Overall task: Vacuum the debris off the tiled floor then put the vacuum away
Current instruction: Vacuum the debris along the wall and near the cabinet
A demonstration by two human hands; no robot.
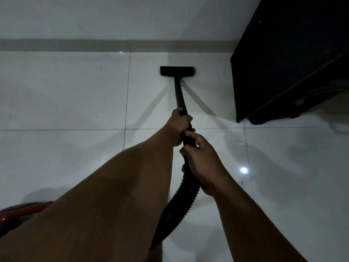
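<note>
There are two hands, the left hand (178, 127) and the right hand (203, 163), and both grip one black wand (181, 97). The wand has one flat floor head (177, 71) and one ribbed hose (175, 207). One red vacuum body (20, 210) shows at the lower left. One dark cabinet (290, 59) stands at the right. On the tiled floor (66, 95) I count one bright light spot (243, 170).

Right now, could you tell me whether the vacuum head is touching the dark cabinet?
Apart. The head view shows bare floor tile between vacuum head and dark cabinet.
</note>
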